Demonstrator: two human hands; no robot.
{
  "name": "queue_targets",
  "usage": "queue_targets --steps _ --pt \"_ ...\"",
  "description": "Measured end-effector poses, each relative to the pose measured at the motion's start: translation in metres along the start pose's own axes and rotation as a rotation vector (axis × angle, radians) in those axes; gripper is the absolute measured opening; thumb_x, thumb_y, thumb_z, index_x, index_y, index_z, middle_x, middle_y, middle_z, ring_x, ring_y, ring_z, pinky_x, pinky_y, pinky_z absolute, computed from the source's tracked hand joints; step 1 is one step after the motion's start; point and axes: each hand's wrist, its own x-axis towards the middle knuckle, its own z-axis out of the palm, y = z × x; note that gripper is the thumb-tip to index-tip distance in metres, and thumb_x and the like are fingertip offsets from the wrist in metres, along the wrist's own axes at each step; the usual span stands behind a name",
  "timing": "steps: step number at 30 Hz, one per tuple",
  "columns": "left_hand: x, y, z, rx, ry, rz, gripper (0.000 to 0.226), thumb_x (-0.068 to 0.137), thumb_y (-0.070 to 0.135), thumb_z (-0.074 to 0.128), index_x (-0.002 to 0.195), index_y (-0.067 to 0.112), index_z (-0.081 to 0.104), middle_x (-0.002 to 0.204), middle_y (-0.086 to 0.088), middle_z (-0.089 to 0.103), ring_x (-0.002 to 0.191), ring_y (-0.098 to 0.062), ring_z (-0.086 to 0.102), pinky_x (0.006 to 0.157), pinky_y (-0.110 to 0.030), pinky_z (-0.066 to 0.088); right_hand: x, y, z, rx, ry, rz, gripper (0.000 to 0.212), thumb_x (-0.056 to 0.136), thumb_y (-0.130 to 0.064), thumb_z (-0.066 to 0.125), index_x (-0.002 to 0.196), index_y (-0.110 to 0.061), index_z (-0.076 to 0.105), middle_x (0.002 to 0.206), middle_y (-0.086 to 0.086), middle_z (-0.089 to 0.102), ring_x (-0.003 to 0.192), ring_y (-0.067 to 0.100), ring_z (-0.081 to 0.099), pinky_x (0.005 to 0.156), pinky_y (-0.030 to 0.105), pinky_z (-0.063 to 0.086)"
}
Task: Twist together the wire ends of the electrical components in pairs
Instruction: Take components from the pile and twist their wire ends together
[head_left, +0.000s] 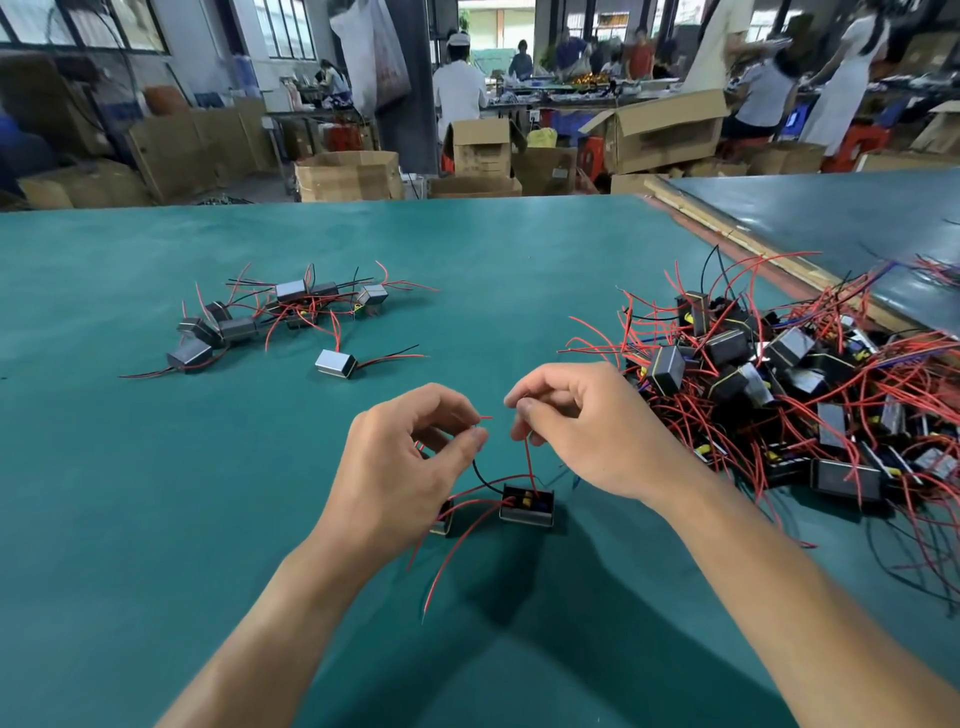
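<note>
Well, from the head view both hands hang just above the table (156, 519), close together but not touching. The left hand (410, 452) pinches a red tip (485, 417) between thumb and forefinger; the tip pokes out toward 3 o'clock, straight at the right hand (576, 426). A black wire (482, 479) seems to run up into that same pinch, though I can't be sure. The right hand pinches a red wire (530, 460) that climbs from 6 to 12 o'clock out of the box (527, 506) lying right below the gap. A second box (441, 517) sits half hidden under the left hand, at 9 o'clock from the first. So the two ends lie crosswise, just apart; I'd judge the right hand must carry its end toward 9 o'clock to meet the tip. The pile (779, 395) lies at 3 o'clock, a small group (280, 312) at 10.
</note>
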Motion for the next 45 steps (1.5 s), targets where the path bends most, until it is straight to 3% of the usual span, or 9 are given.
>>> queue_targets --steps 3,6,10,13,18,23,30,35,45 --pt "-0.0004 0.0013 -0.0002 -0.058 -0.007 -0.014 0.018 0.084 0.009 0.074 0.076 0.023 0.067 0.070 0.007 0.071 0.059 -0.015 0.060 0.058 -0.034 0.053 0.0004 0.0000 -0.0005 0.003 0.004 -0.010 0.018 0.094 -0.008 0.058 0.085 -0.019 0.069 0.070 -0.006 0.074 0.074 0.037 0.066 0.075 0.052 0.056" --pt "0.0018 0.0059 -0.0012 -0.238 -0.015 -0.114 0.010 0.094 0.011 0.063 0.084 0.012 0.064 0.071 -0.005 0.074 0.057 -0.016 0.062 0.057 -0.027 0.054 0.0009 0.0005 -0.0014 0.017 0.003 -0.002 0.017 0.095 -0.009 0.058 0.086 -0.018 0.069 0.071 -0.006 0.074 0.075 0.038 0.066 0.076 0.052 0.056" --pt "0.0050 0.0083 -0.0024 -0.394 -0.071 -0.346 0.026 0.102 0.013 0.042 0.087 0.003 0.061 0.077 -0.014 0.075 0.065 -0.019 0.068 0.065 -0.025 0.056 -0.0001 0.0017 -0.0017 0.033 0.005 -0.003 0.019 0.093 -0.009 0.060 0.084 -0.021 0.071 0.073 -0.006 0.075 0.075 0.027 0.069 0.080 0.049 0.057" --pt "0.0050 0.0074 -0.0024 -0.353 -0.156 -0.379 0.034 0.102 0.014 0.039 0.083 0.000 0.064 0.084 -0.014 0.075 0.080 -0.020 0.072 0.072 -0.021 0.055 0.0002 0.0023 -0.0016 0.043 0.004 -0.028 0.021 0.091 -0.008 0.063 0.081 -0.023 0.074 0.074 -0.007 0.074 0.067 0.016 0.067 0.076 0.042 0.057" --pt "0.0006 0.0053 -0.0040 -0.106 -0.407 -0.319 0.065 0.095 0.054 0.029 0.081 0.008 0.073 0.090 0.001 0.077 0.094 -0.021 0.069 0.097 -0.043 0.049 0.0007 0.0011 -0.0008 0.089 -0.003 -0.037 0.020 0.090 -0.003 0.062 0.083 -0.016 0.075 0.074 -0.002 0.074 0.061 0.007 0.062 0.068 0.030 0.055" --pt "-0.0010 0.0083 -0.0030 -0.089 -0.448 -0.360 0.069 0.103 0.050 0.027 0.079 0.010 0.078 0.083 0.002 0.077 0.086 -0.017 0.071 0.095 -0.042 0.051 -0.0003 0.0004 -0.0019 0.136 -0.004 -0.008 0.020 0.093 -0.001 0.059 0.088 -0.009 0.077 0.071 -0.003 0.074 0.057 0.005 0.062 0.065 0.018 0.053" --pt "0.0035 0.0064 -0.0007 -0.252 -0.186 -0.342 0.055 0.104 0.042 0.038 0.083 0.004 0.073 0.085 -0.007 0.075 0.068 -0.018 0.065 0.083 -0.050 0.053 0.0001 0.0004 -0.0023 0.196 -0.003 0.018 0.012 0.092 -0.001 0.062 0.086 -0.006 0.071 0.071 0.002 0.076 0.059 0.007 0.062 0.058 0.017 0.051" --pt "0.0049 0.0024 -0.0006 -0.336 -0.050 -0.309 0.019 0.098 0.007 0.053 0.083 0.007 0.066 0.064 -0.005 0.065 0.060 -0.023 0.058 0.058 -0.024 0.053 -0.0010 0.0009 -0.0014 0.173 -0.029 0.013 0.013 0.091 -0.007 0.064 0.081 -0.011 0.069 0.072 -0.001 0.076 0.056 0.007 0.061 0.057 0.016 0.050" --pt "0.0029 -0.0003 -0.0012 -0.339 -0.104 -0.206 0.015 0.095 0.003 0.059 0.100 0.014 0.067 0.054 0.002 0.057 0.055 -0.018 0.055 0.057 -0.031 0.051 -0.0006 0.0013 -0.0012 0.113 -0.013 -0.027 0.016 0.090 -0.012 0.069 0.082 -0.022 0.078 0.068 -0.009 0.072 0.054 0.005 0.061 0.058 0.019 0.050"
